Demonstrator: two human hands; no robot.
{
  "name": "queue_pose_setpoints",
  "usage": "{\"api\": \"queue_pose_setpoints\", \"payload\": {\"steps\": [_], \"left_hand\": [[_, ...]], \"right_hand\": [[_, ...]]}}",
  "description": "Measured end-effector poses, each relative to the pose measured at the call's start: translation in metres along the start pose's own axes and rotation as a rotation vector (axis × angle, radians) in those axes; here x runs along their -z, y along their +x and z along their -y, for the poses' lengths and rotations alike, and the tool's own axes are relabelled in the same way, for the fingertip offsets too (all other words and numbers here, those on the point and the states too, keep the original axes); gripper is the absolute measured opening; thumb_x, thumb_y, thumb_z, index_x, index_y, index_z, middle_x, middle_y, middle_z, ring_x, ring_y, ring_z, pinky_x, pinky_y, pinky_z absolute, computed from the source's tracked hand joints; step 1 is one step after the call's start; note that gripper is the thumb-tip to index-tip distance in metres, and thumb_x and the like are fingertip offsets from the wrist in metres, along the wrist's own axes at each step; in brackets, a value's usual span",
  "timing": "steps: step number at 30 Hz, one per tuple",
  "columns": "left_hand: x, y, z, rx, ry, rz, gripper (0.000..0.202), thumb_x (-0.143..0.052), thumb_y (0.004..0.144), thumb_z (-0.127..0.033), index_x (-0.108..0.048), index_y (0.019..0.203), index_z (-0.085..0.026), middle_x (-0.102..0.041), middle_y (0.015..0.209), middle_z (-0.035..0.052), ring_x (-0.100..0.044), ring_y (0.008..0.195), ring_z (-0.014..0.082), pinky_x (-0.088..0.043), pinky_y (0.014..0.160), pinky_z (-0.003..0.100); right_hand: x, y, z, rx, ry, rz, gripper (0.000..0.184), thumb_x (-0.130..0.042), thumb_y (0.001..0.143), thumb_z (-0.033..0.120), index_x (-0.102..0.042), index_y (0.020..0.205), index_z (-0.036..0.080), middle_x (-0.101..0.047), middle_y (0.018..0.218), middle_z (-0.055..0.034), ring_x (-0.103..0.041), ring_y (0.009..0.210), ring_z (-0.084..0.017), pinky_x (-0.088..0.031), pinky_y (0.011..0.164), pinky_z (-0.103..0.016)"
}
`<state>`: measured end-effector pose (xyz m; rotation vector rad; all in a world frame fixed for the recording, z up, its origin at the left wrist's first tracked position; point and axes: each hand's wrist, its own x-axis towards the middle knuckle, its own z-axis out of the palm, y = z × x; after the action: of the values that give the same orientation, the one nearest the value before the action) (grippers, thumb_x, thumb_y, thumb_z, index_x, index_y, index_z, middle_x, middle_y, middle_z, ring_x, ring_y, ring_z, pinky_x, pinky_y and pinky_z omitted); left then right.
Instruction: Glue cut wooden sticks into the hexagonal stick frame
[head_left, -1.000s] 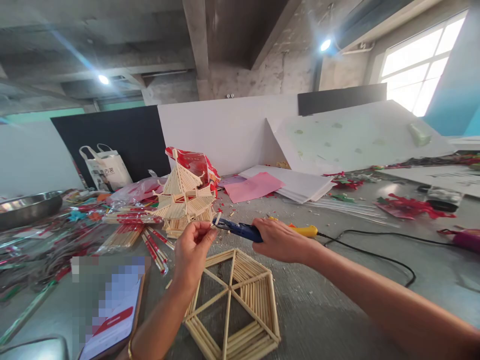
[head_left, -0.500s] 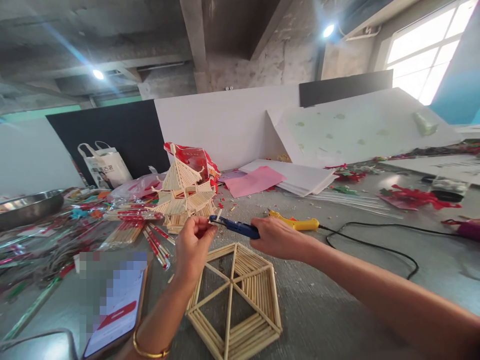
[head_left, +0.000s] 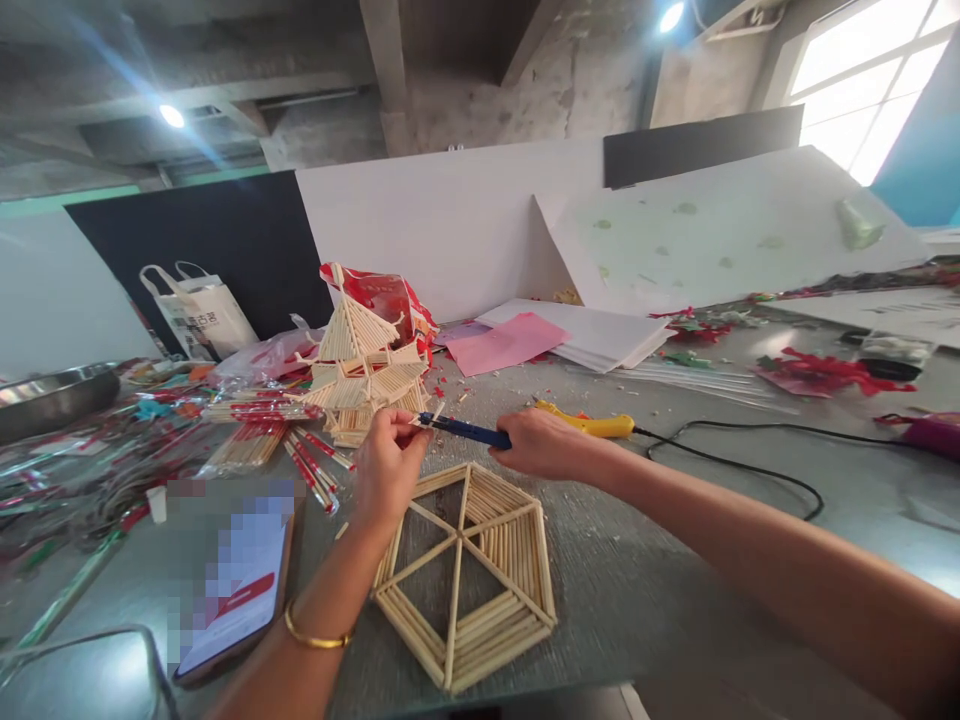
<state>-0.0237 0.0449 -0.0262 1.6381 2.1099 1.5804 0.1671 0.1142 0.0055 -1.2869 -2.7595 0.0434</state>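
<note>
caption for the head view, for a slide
Left hand holds short bamboo stick at blue-handled tool in right hand.

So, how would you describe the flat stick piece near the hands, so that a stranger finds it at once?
On the grey table, look just below the left hand and the right hand, which holds a blue tool. There lies a hexagon of pale sticks, six spokes meeting in its middle. Unlike the stick tower behind, it lies flat.
</note>
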Motion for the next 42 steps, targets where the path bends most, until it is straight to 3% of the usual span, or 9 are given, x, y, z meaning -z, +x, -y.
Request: {"api": "queue_pose_setpoints", "payload": {"steps": [5, 11, 16, 19, 23, 26, 30, 35, 42], "left_hand": [[-0.007, 0.009, 0.009, 0.023, 0.163, 0.067, 0.022, -0.060, 0.071, -0.022, -0.051, 0.091, -0.020, -0.069, 0.075, 0.0024, -0.065, 0.079, 0.0207, -0.041, 0.071, 0.030], [-0.010, 0.015, 0.019, 0.085, 0.296, 0.099, 0.030, -0.059, 0.073, -0.022, -0.049, 0.101, -0.018, -0.070, 0.082, 0.0059, -0.064, 0.089, 0.0235, -0.041, 0.075, 0.031], [-0.007, 0.017, 0.023, 0.111, 0.355, 0.097, 0.033, -0.056, 0.075, -0.023, -0.048, 0.106, -0.015, -0.070, 0.087, 0.0109, -0.062, 0.094, 0.0271, -0.041, 0.076, 0.033], [-0.004, 0.019, 0.025, 0.129, 0.369, 0.085, 0.033, -0.055, 0.077, -0.024, -0.048, 0.107, -0.014, -0.070, 0.090, 0.0120, -0.062, 0.096, 0.0277, -0.040, 0.077, 0.034], [-0.004, 0.022, 0.029, 0.150, 0.369, 0.093, 0.032, -0.055, 0.076, -0.025, -0.048, 0.106, -0.016, -0.070, 0.089, 0.0102, -0.062, 0.096, 0.0266, -0.040, 0.076, 0.033], [-0.005, 0.023, 0.031, 0.159, 0.368, 0.109, 0.031, -0.057, 0.075, -0.025, -0.049, 0.104, -0.016, -0.070, 0.089, 0.0107, -0.062, 0.096, 0.0271, -0.040, 0.076, 0.033], [-0.009, 0.022, 0.033, 0.153, 0.363, 0.130, 0.034, -0.059, 0.074, -0.024, -0.050, 0.105, -0.015, -0.069, 0.091, 0.0114, -0.061, 0.097, 0.0267, -0.041, 0.078, 0.032], [-0.011, 0.021, 0.031, 0.167, 0.365, 0.163, 0.037, -0.059, 0.073, -0.022, -0.050, 0.108, -0.013, -0.069, 0.091, 0.0122, -0.061, 0.099, 0.0263, -0.041, 0.081, 0.032], [-0.012, 0.021, 0.030, 0.214, 0.357, 0.208, 0.048, -0.064, 0.071, -0.024, -0.049, 0.113, -0.009, -0.068, 0.095, 0.0155, -0.058, 0.103, 0.0306, -0.040, 0.083, 0.036]], "right_hand": [[-0.010, 0.028, -0.001, 0.056, -0.050, 0.097, 0.041, -0.047, 0.076, 0.046, -0.069, 0.089, 0.013, -0.067, 0.082, -0.0162, -0.063, 0.071, -0.024, -0.040, 0.058, -0.029], [-0.016, 0.056, 0.001, 0.083, 0.000, 0.153, 0.040, -0.054, 0.072, 0.047, -0.069, 0.085, 0.013, -0.066, 0.079, -0.0141, -0.061, 0.076, -0.024, -0.041, 0.063, -0.030], [-0.012, 0.071, 0.002, 0.113, 0.111, 0.332, 0.047, -0.057, 0.067, 0.058, -0.064, 0.065, 0.012, -0.059, 0.054, -0.0061, -0.057, 0.054, -0.016, -0.041, 0.053, -0.025], [-0.008, 0.074, 0.004, 0.142, 0.179, 0.392, 0.049, -0.057, 0.065, 0.062, -0.062, 0.066, 0.013, -0.056, 0.052, -0.0019, -0.053, 0.045, -0.013, -0.040, 0.047, -0.024], [-0.007, 0.073, 0.007, 0.158, 0.208, 0.381, 0.046, -0.055, 0.069, 0.059, -0.060, 0.067, 0.013, -0.053, 0.052, -0.0004, -0.051, 0.045, -0.012, -0.039, 0.045, -0.023], [-0.012, 0.070, 0.009, 0.192, 0.154, 0.280, 0.052, -0.050, 0.070, 0.065, -0.062, 0.065, 0.014, -0.052, 0.051, -0.0013, -0.050, 0.048, -0.013, -0.038, 0.048, -0.024], [-0.019, 0.070, 0.007, 0.200, 0.056, 0.181, 0.054, -0.051, 0.068, 0.067, -0.067, 0.078, 0.016, -0.058, 0.062, -0.0040, -0.053, 0.057, -0.015, -0.038, 0.053, -0.025], [-0.024, 0.079, 0.002, 0.156, -0.066, 0.173, 0.065, -0.053, 0.066, 0.067, -0.068, 0.092, 0.010, -0.064, 0.076, -0.0134, -0.059, 0.066, -0.021, -0.040, 0.056, -0.028], [-0.023, 0.088, 0.000, 0.168, -0.035, 0.176, 0.064, -0.057, 0.063, 0.066, -0.068, 0.090, 0.009, -0.065, 0.082, -0.0177, -0.061, 0.078, -0.027, -0.042, 0.064, -0.033]]}}
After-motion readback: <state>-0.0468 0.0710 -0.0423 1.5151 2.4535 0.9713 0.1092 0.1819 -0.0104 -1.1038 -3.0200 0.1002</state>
